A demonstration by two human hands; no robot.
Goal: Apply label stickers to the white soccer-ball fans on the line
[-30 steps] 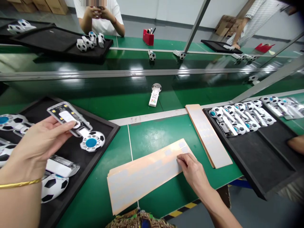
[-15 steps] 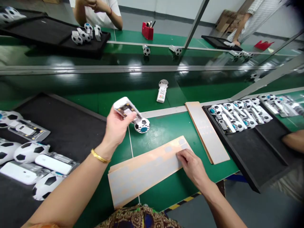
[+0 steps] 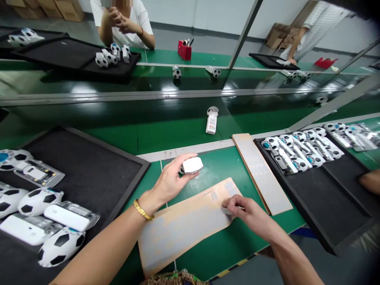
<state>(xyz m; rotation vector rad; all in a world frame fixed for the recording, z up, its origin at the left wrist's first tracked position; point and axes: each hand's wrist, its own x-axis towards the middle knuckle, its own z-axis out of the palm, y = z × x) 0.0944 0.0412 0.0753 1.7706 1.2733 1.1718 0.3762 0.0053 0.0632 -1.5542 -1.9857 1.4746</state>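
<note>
My left hand point(image 3: 170, 180) is closed around a white plastic device point(image 3: 192, 165), its smooth end turned toward me. Most of its soccer-ball end is hidden behind my fingers. Below it lies a stack of sticker sheets point(image 3: 181, 233), grey with peach-coloured backing showing. At the right part of the top sheet, the fingers of my right hand point(image 3: 242, 208) pinch a small grey sticker point(image 3: 227, 211). It looks partly lifted, though I cannot tell whether it is fully off the sheet. Grey squares lie near the sheet's far corner.
On the left, a black tray point(image 3: 97, 158) holds several soccer-ball devices point(image 3: 40, 201). Another sheet stack point(image 3: 261, 174) lies beside the right-hand black tray point(image 3: 323, 206). One device point(image 3: 211, 120) rests on the green belt point(image 3: 166, 130). People sit or stand beyond, and an arm shows at far right.
My left hand has moved right and turned the device so its white end faces me. My right hand has pulled a grey sticker slightly up from the sheet. The view has shifted a little.
</note>
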